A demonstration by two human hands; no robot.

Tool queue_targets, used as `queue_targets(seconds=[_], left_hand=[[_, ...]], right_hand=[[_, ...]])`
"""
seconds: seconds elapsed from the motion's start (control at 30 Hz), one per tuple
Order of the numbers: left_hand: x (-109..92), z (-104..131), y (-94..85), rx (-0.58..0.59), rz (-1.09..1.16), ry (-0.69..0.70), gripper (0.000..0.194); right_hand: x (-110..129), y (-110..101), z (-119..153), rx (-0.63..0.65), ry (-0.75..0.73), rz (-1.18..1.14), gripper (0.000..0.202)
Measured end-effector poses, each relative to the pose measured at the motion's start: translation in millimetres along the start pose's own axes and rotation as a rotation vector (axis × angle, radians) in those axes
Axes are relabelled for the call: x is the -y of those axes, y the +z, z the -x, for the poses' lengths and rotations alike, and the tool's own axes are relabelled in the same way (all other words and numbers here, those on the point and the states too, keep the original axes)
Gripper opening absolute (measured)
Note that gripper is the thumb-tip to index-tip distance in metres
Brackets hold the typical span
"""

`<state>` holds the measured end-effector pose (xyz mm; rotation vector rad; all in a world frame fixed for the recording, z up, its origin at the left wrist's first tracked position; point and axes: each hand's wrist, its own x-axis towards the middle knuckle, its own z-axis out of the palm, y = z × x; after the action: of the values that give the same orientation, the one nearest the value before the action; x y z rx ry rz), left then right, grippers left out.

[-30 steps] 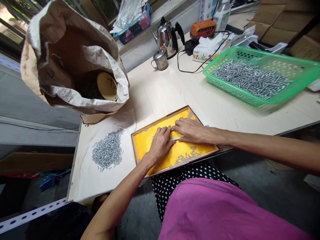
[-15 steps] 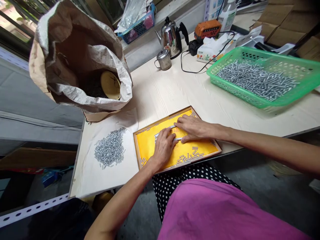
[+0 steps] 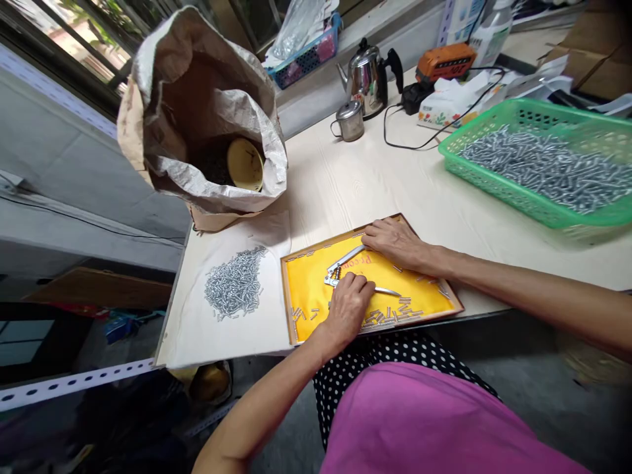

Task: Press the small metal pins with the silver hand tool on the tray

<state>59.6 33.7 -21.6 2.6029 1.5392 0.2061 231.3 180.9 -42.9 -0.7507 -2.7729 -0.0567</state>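
A silver spring-loaded hand tool [image 3: 350,255] lies spread over the yellow lining of a shallow tray [image 3: 285,289]. At its upper handle is my right hand [image 3: 392,242], fingers bent down to the tray; what its fingertips grip is hidden. My left hand [image 3: 349,299] curls over the lower side of the tool, its fingertips bent and anything under them hidden. Small metal pins [image 3: 388,316] lie scattered along the tray's near edge, with a few more in its left corner and right side.
Left of the tray, a pile of metal pins [image 3: 234,283] rests on white cloth. Behind it stands a large open sack [image 3: 207,197]. A green basket [image 3: 513,191] of pins is at the right. A kettle [image 3: 364,79], metal cup [image 3: 349,122] and black cable stand farther back.
The tool now shows with its handles spread apart. My right hand has moved to the upper handle, and my left hand lies lower and nearer the tray's front. The whole view has shifted.
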Motion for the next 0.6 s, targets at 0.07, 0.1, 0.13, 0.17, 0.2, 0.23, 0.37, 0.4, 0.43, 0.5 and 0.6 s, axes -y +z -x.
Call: queue_targets(seconds=[0.07,0.1,0.13,0.17,0.2,0.23,0.37,0.4,0.43,0.5,0.6], left_hand=[[11,6,-9.6,-0.082,0.022,-0.070,0.025],[21,9,-15.6,-0.135,0.020,-0.146,0.025],[35,14,-22.1,-0.189,0.007,-0.246,0.024],[51,18,-28.9,-0.236,-0.013,-0.360,0.023],[70,23,-35.6,-0.272,-0.035,-0.473,0.023],[90,27,-42.0,-0.288,-0.064,-0.583,0.022],[162,40,-57.6,-0.250,-0.178,-0.866,0.024],[175,41,-58.4,-0.212,-0.196,-0.866,0.024],[185,40,-58.1,-0.164,-0.218,-0.858,0.025],[199,36,-55.6,-0.065,-0.257,-0.848,0.028],[212,26,-51.7,0.021,-0.289,-0.868,0.031]], right_hand=[[1,3,5,0.005,-0.013,0.024,0.017],[1,5,7,0.002,-0.009,0.024,0.017],[2,7,9,-0.005,-0.002,0.018,0.017],[2,9,10,-0.013,0.004,0.007,0.017],[2,12,11,-0.020,0.007,-0.004,0.017],[3,14,11,-0.028,0.009,-0.011,0.017],[4,21,12,-0.069,0.018,-0.022,0.018],[4,22,12,-0.081,0.022,-0.025,0.017],[5,22,12,-0.089,0.025,-0.027,0.017],[6,21,12,-0.096,0.034,-0.019,0.017],[7,17,12,-0.076,0.034,0.004,0.019]])
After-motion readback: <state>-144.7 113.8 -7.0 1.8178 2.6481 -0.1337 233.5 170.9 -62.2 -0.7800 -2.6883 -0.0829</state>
